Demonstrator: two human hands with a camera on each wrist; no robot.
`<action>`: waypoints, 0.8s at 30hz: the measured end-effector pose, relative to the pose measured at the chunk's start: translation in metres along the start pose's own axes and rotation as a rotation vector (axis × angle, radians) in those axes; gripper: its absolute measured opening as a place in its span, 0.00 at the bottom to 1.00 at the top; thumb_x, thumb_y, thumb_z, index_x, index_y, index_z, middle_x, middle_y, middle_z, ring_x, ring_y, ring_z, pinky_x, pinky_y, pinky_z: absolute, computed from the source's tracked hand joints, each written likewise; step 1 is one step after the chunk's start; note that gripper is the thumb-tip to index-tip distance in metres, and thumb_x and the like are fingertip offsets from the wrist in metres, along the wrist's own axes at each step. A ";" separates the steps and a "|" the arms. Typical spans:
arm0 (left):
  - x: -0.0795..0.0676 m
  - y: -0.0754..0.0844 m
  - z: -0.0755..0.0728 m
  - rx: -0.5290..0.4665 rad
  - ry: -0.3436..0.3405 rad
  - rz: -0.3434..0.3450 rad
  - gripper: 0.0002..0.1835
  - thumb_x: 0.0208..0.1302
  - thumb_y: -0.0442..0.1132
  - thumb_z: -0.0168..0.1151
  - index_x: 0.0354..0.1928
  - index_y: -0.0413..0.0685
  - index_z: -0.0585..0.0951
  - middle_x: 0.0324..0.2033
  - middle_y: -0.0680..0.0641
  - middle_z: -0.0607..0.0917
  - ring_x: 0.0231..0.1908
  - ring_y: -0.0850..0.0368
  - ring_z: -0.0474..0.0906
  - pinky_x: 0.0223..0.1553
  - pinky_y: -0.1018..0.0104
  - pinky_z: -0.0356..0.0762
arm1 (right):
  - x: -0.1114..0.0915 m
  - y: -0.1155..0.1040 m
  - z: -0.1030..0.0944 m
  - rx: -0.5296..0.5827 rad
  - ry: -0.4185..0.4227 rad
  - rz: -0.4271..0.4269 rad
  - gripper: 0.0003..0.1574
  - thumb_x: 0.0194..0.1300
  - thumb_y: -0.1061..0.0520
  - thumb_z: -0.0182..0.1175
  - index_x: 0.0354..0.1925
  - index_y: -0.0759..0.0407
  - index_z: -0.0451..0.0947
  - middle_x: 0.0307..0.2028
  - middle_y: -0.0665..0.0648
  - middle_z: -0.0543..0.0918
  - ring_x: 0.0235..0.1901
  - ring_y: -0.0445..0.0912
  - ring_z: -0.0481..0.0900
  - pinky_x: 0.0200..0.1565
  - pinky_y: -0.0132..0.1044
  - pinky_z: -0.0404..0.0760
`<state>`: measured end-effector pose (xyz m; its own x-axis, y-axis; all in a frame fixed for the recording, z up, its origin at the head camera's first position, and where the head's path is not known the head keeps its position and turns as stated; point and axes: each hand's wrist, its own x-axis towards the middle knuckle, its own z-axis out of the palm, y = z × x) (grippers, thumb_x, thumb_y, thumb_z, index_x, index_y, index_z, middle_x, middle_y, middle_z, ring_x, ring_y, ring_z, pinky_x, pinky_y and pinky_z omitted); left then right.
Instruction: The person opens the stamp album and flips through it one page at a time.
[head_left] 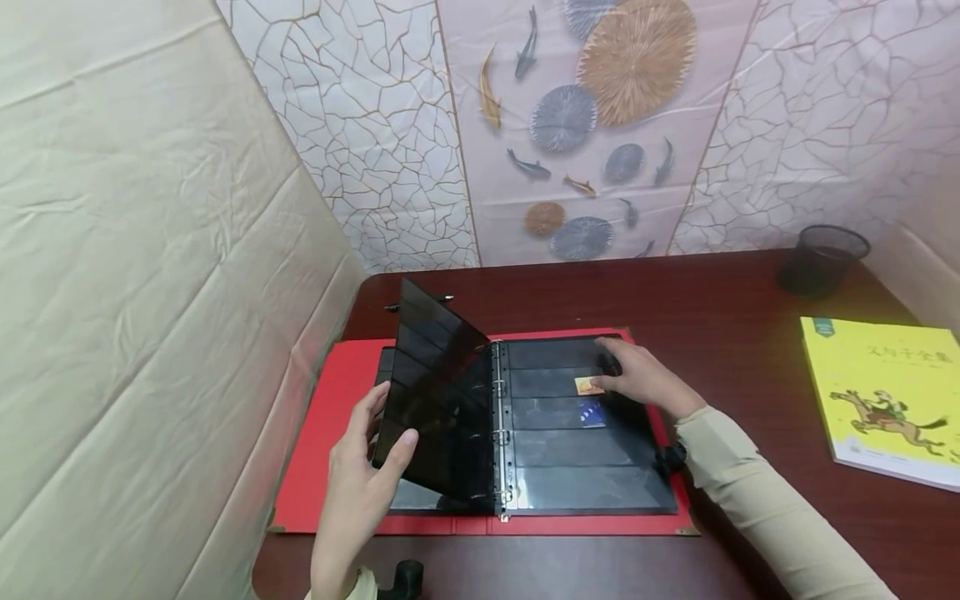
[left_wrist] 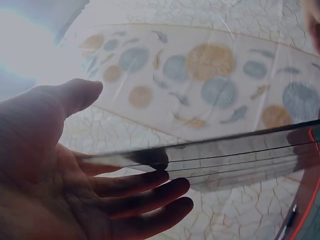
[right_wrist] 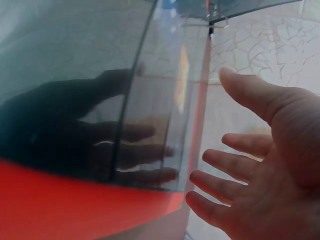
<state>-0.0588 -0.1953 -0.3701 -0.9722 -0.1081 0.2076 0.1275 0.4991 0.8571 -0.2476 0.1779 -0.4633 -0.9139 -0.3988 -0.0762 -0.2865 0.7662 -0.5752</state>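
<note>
A red ring-binder album (head_left: 300, 467) lies spread on the table. Its black pocket leaf (head_left: 431, 400) stands tilted up left of the metal rings (head_left: 501, 433). My left hand (head_left: 352, 483) is at this leaf's outer edge, straight fingers (left_wrist: 150, 195) against one side and the thumb apart from it. Over the flat right-hand page (head_left: 577, 483) is my right hand (head_left: 645, 379), fingers spread, holding nothing. By its thumb, a small yellow-orange stamp-like piece (head_left: 587, 386) shows in a pocket, with a blue one (head_left: 592, 414) just below.
A yellow book (head_left: 885, 392) with a horse and rider on its cover lies at the right. Behind it stands a black mesh cup (head_left: 821, 262). The pen (head_left: 447, 297) lies partly hidden beyond the raised leaf. Patterned cloth walls (head_left: 397, 125) enclose the table.
</note>
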 end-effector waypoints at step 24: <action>0.003 -0.061 -0.015 0.050 0.090 -0.166 0.28 0.75 0.45 0.59 0.70 0.39 0.70 0.68 0.34 0.70 0.69 0.37 0.65 0.66 0.37 0.63 | 0.018 0.014 0.003 -0.048 -0.168 0.155 0.73 0.51 0.46 0.80 0.74 0.79 0.47 0.75 0.79 0.44 0.72 0.73 0.49 0.68 0.66 0.55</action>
<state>-0.0661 -0.2394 -0.4150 -0.9573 -0.2678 0.1087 -0.0451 0.5097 0.8592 -0.2671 0.1801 -0.4758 -0.8885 -0.3496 -0.2972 -0.1633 0.8462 -0.5072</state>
